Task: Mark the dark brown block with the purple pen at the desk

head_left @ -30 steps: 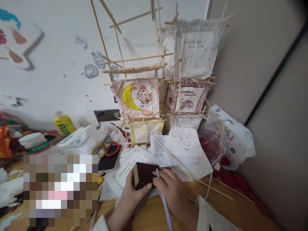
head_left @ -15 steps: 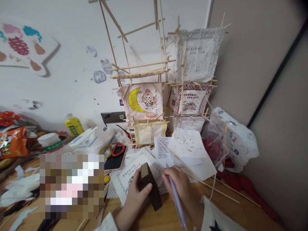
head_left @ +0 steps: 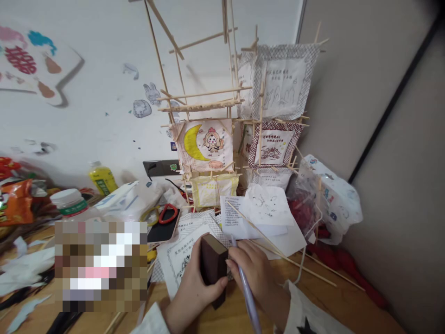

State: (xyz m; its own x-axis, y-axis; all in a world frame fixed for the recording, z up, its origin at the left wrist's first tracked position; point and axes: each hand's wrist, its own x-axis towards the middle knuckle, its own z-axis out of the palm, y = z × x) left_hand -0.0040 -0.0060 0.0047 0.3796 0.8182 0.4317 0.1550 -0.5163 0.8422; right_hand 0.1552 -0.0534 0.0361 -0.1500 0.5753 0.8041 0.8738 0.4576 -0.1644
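A wooden surface (head_left: 158,294) carries everything, and on it a tall wooden-stick framework (head_left: 205,105) rises near the wall, hung with drawn paper panels. Right of the framework sits a printed plastic package (head_left: 330,199); at its foot lie overlapping sheets, a lettered paper sheet (head_left: 174,255) among them.

In front of the framework are both hands. The left hand (head_left: 194,280) has its grip wrapped round a dark brown box (head_left: 210,260), fingers along one side and thumb across the other. The right hand (head_left: 257,266) is just beside it, its grip pinching a pen between thumb and fingers.

A smartphone (head_left: 162,233) lies left of the framework's foot, with a red scissor handle (head_left: 168,214) at its edge.

The box has just been turned: half a second ago it leaned toward the person's right with its lower end out; now it stands steeper, a tan narrow face up and tipped toward the right hand. A different side is thus presented to the lilac pen (head_left: 247,292), though whether pen and box touch I cannot tell.
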